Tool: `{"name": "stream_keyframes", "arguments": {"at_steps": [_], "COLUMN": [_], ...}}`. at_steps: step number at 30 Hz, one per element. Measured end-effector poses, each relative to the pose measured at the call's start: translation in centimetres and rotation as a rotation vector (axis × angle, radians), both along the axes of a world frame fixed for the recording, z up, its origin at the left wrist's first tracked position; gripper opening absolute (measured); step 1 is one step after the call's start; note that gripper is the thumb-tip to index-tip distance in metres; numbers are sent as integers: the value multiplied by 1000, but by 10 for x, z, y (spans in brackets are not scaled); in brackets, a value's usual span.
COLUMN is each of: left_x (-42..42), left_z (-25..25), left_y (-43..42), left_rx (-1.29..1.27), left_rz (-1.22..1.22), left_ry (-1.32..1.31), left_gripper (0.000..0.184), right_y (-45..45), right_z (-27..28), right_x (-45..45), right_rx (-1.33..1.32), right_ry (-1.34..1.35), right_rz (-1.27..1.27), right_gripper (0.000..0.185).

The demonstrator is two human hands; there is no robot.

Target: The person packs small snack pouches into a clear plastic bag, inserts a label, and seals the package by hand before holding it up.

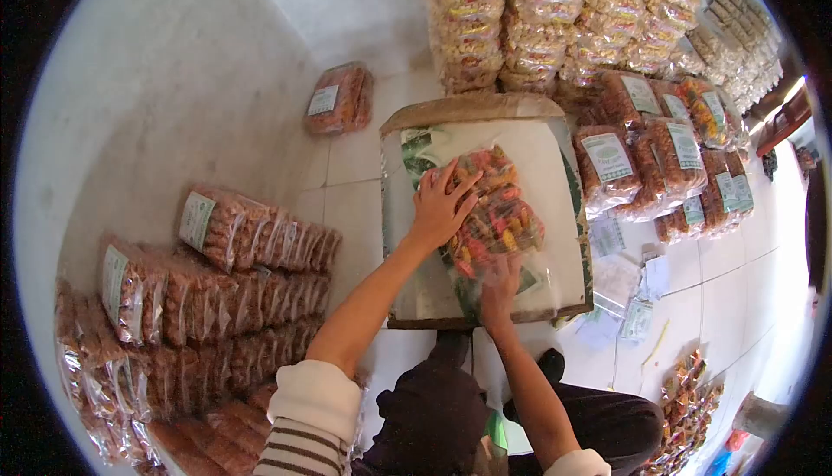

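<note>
A clear plastic bag of red, yellow and brown snack pieces (498,225) lies on a low white-topped table (555,173) in front of me. My left hand (439,209) rests on the bag's upper left part with its fingers spread. At the bag's lower end is my right hand (500,287), its fingers partly hidden by the clear plastic, which they appear to grip. Green printed patches show on the tabletop beside and under the bag.
Stacked brown snack packs (208,303) stand at the left, and one pack (340,99) lies behind the table. Tall stacks of pale packs (546,17) rise at the back. Labelled packs (667,160), loose labels (637,318) and small snack packets (689,407) are on the right.
</note>
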State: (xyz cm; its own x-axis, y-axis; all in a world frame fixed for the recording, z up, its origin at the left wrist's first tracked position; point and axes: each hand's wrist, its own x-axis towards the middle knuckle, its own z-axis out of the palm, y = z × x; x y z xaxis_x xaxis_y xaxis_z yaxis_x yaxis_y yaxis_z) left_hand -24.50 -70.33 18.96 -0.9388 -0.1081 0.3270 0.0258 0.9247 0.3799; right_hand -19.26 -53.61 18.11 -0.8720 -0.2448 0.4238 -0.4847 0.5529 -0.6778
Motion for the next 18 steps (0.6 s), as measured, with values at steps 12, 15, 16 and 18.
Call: {"name": "stream_keyframes", "arguments": {"at_steps": [12, 15, 16, 18], "left_x": [11, 11, 12, 12], "left_z": [4, 9, 8, 12], "left_y": [22, 28, 30, 30], "left_rx": [-121, -117, -127, -143], "left_rz": [-39, 0, 15, 26], "left_ry": [-52, -138, -129, -117], "left_gripper": [46, 47, 48, 49], "right_y": [16, 13, 11, 4], "right_z": [-18, -13, -16, -23], "right_x": [18, 18, 18, 15], "right_rx": [-218, -107, -107, -165], "right_ry": [-264, -271, -276, -130], "right_rz": [200, 164, 161, 148], "right_gripper": [40, 43, 43, 45]}}
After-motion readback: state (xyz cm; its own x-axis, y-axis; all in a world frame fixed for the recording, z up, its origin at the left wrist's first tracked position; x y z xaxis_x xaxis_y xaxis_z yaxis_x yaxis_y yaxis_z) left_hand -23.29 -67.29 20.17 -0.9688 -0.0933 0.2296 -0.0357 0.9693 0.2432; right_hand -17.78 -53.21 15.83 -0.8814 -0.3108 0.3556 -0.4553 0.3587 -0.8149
